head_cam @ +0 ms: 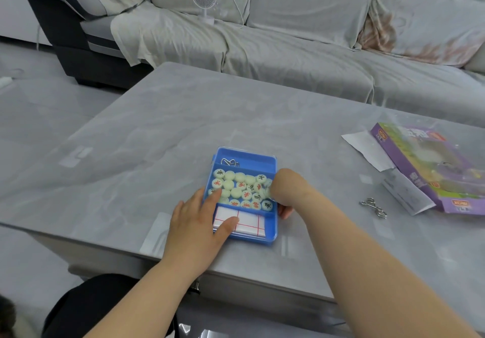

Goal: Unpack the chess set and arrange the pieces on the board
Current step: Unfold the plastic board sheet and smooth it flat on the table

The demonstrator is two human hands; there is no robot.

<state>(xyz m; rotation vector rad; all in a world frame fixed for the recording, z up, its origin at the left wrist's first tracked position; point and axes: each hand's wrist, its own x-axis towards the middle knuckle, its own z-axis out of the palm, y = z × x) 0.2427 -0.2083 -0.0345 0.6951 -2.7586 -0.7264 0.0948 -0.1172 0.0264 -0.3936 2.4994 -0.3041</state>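
Near the table's (157, 133) front edge, the left hand (195, 228) lies flat with fingers spread on the blue box's (273, 226) left rim, thumb on the folded paper board (249, 223). Round pieces (242, 192) fill the middle compartment. The right hand (284, 193) curls over the box's right side; its fingers' spread cannot be told. A metal ring puzzle (374, 208) and purple package (430, 169) lie toward the right edge.

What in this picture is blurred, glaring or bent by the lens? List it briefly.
Head view: soft, even light, with faint shadows under the hands. Pale glare patches on the glossy table. The right hand is blurred over the chess pieces in the blue box. The wide lens bows the table's edges.
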